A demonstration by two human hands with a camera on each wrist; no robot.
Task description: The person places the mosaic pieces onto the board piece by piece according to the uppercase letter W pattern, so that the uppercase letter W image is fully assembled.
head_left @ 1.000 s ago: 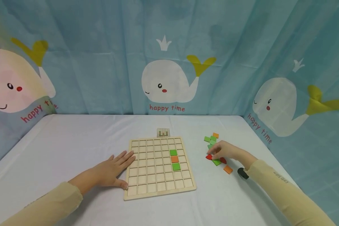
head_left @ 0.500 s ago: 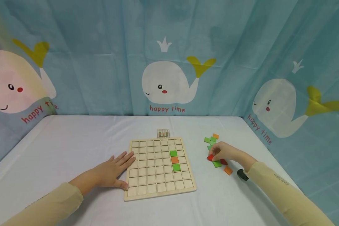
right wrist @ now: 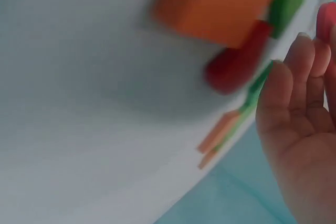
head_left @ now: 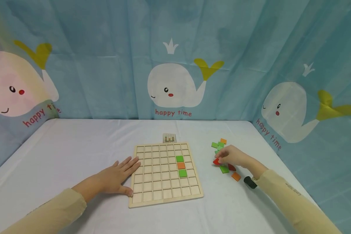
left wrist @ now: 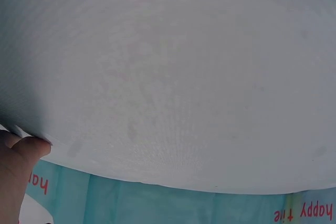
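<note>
My left hand point(head_left: 117, 177) lies with straight, spread fingers on the left edge of a wooden grid board point(head_left: 147, 187). Its fingertips reach over the border, and the thumb touches the lower left side. Three square tiles sit in a column on the board: a green tile point(head_left: 179, 159), an orange tile point(head_left: 181, 165) and another green tile point(head_left: 182, 173). Right of the board, my right hand point(head_left: 235, 156) pinches a red piece point(head_left: 216, 161) with a pointed end between thumb and fingers. In the right wrist view, this red piece point(right wrist: 326, 19) shows only partly at the right edge.
Around the right hand lie a second red piece point(head_left: 231, 167), a green tile point(head_left: 224, 169) and an orange tile point(head_left: 236, 176). Several more tiles point(head_left: 220, 144) lie behind it. A small grid-pattern card point(head_left: 169, 138) is at the board's far edge. A whale-print curtain point(head_left: 105, 81) surrounds the table.
The red piece in my right hand's fingertips has shifted slightly and turned, uncovering more of the green tile below. The right forearm has moved a little. My left hand stays put.
</note>
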